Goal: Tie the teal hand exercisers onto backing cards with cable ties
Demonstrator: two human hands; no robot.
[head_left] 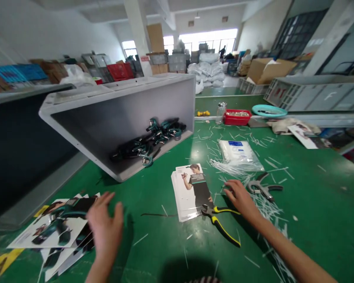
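My left hand (105, 224), a little blurred, has its fingers apart at the right edge of a pile of printed cards (73, 230) carrying teal-and-black tools; whether it touches them I cannot tell. Nothing shows in its grasp. Over the table, my right hand (240, 198) has its fingers loosely spread and holds nothing. It is between the yellow-and-black cutting pliers (221, 220) and the grey-handled pliers (264, 186). A neat stack of printed cards (191, 192) lies in the middle, with the cutters' jaws on its lower right corner. White cable ties (268, 216) lie under my right forearm.
A grey crate (118, 88) lies on its side, with several teal-and-black tools (153, 139) inside. Further back on the green table (153, 247) are a bag of cable ties (238, 155), a red tray (237, 118), a glass jar (221, 113) and a turquoise basin (270, 111).
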